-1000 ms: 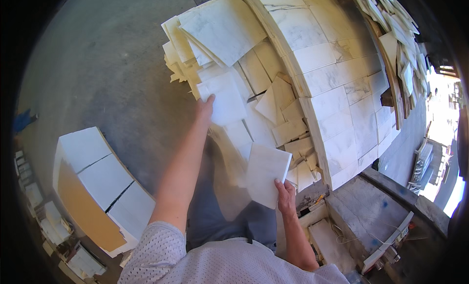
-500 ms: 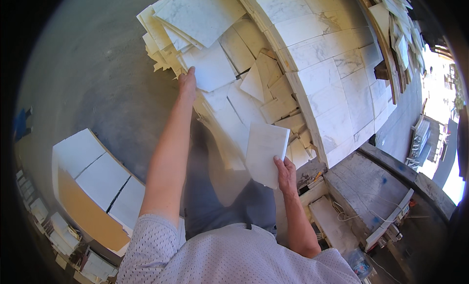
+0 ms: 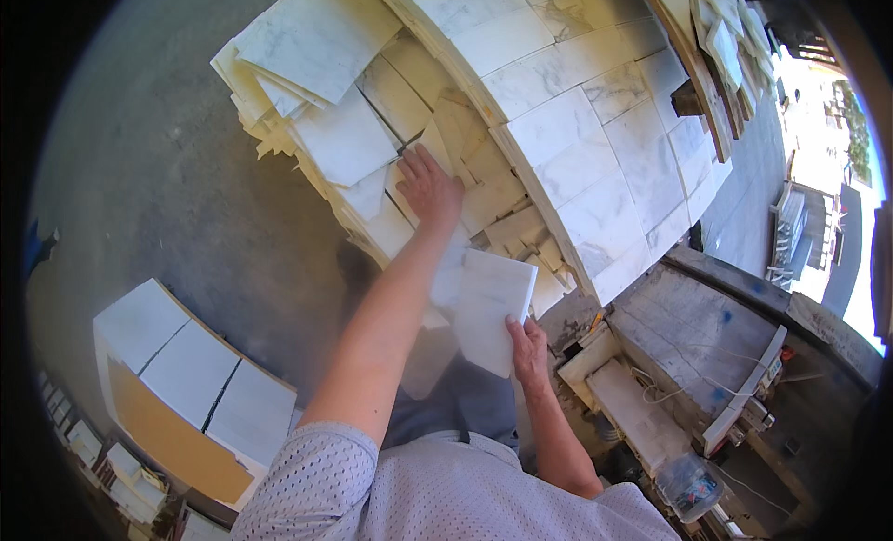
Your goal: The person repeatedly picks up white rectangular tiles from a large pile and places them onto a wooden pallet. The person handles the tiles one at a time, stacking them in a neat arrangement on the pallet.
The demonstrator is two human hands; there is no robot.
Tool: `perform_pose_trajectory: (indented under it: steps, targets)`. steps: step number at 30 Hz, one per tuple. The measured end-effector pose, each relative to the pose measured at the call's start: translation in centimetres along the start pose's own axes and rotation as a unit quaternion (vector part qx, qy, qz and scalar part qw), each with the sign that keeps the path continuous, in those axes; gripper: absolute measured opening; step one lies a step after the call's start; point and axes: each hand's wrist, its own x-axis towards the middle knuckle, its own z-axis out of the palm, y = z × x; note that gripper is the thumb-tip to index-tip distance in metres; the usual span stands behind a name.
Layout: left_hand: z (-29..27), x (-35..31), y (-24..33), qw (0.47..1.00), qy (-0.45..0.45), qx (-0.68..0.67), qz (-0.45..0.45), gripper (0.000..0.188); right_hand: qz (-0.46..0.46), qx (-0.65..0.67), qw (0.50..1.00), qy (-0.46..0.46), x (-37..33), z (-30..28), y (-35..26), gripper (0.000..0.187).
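In my right hand point(image 3: 528, 351) is a pale, flat piece of stone tile point(image 3: 491, 304) with a slanted lower corner, held by its right edge with the thumb across its face. My left hand point(image 3: 431, 186) reaches forward over a pile of stone tile offcuts point(image 3: 493, 186), fingers stretched out near a narrow pointed tile piece point(image 3: 433, 143). Whether the fingertips touch that piece I cannot tell. Beside the hand, to the left, lies a larger white tile point(image 3: 342, 139). Farther off are stacked grey-veined slabs point(image 3: 316, 39).
A wooden rail point(image 3: 521, 164) divides the pile from rows of veined marble tiles point(image 3: 595, 160). At the lower left stands a stack of white tiles point(image 3: 191, 355). A stone-topped machine bench point(image 3: 679, 341) and a clear plastic container point(image 3: 690, 488) are on the right.
My left hand has left the edge of the large white tile and moved right over the offcuts. My right hand still holds its tile piece. The view has shifted slightly.
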Motion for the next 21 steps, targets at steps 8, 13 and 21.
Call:
perform_pose_trajectory:
  steps: [8, 13, 21]
  targets:
    - [-2.2, -5.6, -4.5, 0.982, -0.091, -0.141, -0.082, 0.086, 0.03, 0.044, 0.999, -0.001, -0.5, -1.2, 1.8, 0.039]
    - [-1.4, -7.2, -4.6, 0.982, -0.085, -0.135, -0.101, 0.088, 0.045, 0.059, 0.997, -0.01, -0.2, -2.2, 1.4, 0.038]
    - [-1.4, -8.6, -7.0, 0.992, -0.097, 0.034, 0.068, 0.076, 0.021, 0.054, 0.998, 0.015, 0.4, -2.8, 0.1, 0.04]
